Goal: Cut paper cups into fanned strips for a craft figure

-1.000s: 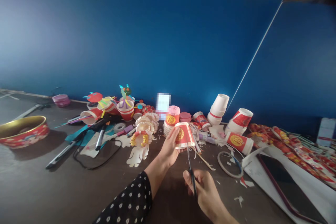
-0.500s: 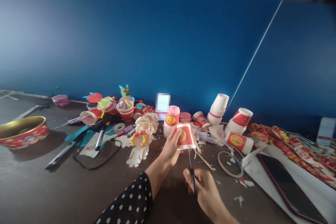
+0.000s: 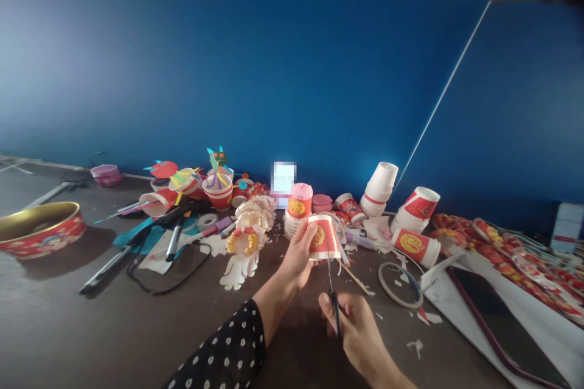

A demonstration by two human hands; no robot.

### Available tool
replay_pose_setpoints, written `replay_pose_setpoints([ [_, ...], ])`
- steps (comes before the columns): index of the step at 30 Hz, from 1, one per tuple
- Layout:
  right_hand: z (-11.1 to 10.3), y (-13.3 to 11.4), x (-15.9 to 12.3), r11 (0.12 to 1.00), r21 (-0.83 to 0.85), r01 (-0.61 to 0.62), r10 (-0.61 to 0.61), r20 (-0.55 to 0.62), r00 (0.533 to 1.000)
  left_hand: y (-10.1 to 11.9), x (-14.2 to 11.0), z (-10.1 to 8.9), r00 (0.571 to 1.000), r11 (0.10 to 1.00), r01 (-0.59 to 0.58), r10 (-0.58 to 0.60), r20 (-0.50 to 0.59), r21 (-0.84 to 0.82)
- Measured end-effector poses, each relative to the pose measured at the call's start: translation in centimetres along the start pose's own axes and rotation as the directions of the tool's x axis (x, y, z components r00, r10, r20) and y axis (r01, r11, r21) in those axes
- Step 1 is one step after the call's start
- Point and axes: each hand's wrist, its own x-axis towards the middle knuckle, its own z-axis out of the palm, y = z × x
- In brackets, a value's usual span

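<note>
My left hand (image 3: pixel 298 255) grips a red and white paper cup (image 3: pixel 326 237) by its left side, thumb on the printed face with the yellow emblem. My right hand (image 3: pixel 353 322) is closed round the black handles of a pair of scissors (image 3: pixel 335 307). The blades point up and away, their tips at the lower edge of the cup. Whether the blades have cut into the paper there is hard to make out. Behind the cup stands a stack of cups (image 3: pixel 298 206) with a pink top.
To the left lie paper-cup figures (image 3: pixel 219 185), a marker (image 3: pixel 174 240) and a red-gold bowl (image 3: pixel 43 237). On the right are stacked white cups (image 3: pixel 381 188), a tape roll (image 3: pixel 400 285), paper scraps (image 3: pixel 416 347) and a phone (image 3: pixel 506 322) on a white sheet.
Hardly anything differs. Both hands, the cup and the scissors keep nearly the same places, with only a very slight shift of the cup.
</note>
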Motion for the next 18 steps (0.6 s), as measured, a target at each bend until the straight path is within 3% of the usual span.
replay_pose_setpoints([
  [18, -0.02, 0.50, -0.01, 1.000, 0.010, -0.020, 0.021, -0.010, 1.000, 0.19, -0.06, 0.22, 1.000, 1.000, -0.012, 0.013, -0.028, 0.025],
])
